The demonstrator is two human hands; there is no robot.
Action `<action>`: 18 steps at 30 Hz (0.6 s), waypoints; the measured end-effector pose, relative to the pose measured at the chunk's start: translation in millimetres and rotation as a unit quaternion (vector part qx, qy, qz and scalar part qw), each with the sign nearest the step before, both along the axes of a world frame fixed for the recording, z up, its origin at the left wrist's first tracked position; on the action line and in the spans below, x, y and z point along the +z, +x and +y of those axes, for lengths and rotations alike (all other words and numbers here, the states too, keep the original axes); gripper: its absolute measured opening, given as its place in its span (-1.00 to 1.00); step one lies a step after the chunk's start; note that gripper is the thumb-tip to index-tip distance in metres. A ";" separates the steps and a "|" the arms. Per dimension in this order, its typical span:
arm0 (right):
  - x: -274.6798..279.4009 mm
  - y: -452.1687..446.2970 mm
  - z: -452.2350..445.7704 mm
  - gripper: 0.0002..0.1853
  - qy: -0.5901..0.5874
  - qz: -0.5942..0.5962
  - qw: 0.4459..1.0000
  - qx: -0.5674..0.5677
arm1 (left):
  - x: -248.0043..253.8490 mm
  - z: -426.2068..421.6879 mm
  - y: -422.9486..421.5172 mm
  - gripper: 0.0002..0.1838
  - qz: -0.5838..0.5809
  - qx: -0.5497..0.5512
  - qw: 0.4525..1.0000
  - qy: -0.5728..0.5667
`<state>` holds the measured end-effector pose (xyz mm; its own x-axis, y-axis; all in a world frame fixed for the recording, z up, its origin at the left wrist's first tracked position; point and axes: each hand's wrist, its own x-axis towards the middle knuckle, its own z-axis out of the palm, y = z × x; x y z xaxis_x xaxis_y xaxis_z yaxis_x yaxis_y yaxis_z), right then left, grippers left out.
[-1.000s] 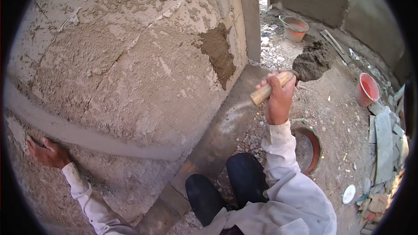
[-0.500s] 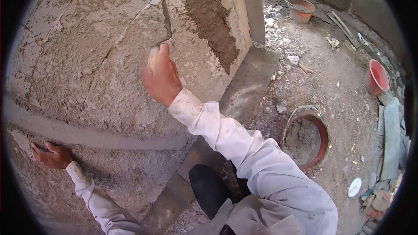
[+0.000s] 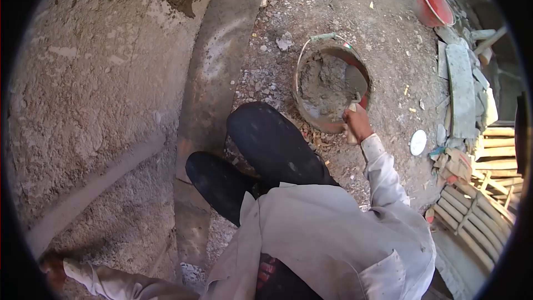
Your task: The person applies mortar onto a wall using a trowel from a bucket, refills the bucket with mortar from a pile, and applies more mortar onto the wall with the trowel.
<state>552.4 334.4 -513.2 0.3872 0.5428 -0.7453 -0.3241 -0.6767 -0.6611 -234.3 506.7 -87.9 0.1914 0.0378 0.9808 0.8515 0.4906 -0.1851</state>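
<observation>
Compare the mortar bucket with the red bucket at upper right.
The mortar bucket holds grey mix; the red bucket shows bare inner wall. The mortar bucket's handle shows; none is clear on the red bucket. The mortar bucket looks larger in view than the red bucket. Both have round rims.

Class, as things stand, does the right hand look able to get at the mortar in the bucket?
Very likely yes: the right hand, gripping a trowel, is at the rim of the bucket, whose open top leaves the mortar uncovered.
</observation>
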 end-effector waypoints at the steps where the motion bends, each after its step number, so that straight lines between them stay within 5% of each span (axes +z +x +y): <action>1: -11.3 11.4 7.8 -0.83 -0.018 0.076 0.997 -0.023 | 0.4 0.1 1.0 -0.32 0.000 0.000 1.000 0.005; 4: -56.9 14.3 34.8 -0.84 0.046 0.304 0.950 -0.056 | 4.3 -1.3 0.7 -0.32 0.007 -0.003 1.000 0.027; 7: -77.8 9.0 34.6 -0.83 0.094 0.411 0.906 -0.031 | 8.6 -3.7 -4.2 -0.33 0.007 0.000 0.999 0.041; 18: 62.2 -25.6 48.8 -0.74 0.269 0.437 0.854 -0.081 | 65.3 29.2 -68.5 -0.33 0.121 0.115 0.983 0.075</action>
<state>526.8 383.2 -450.9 -0.0871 0.8897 -0.4482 -0.9139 -0.2505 -0.3196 -302.8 535.9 -22.6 0.4235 -0.0341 0.9053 0.6551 0.7017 -0.2801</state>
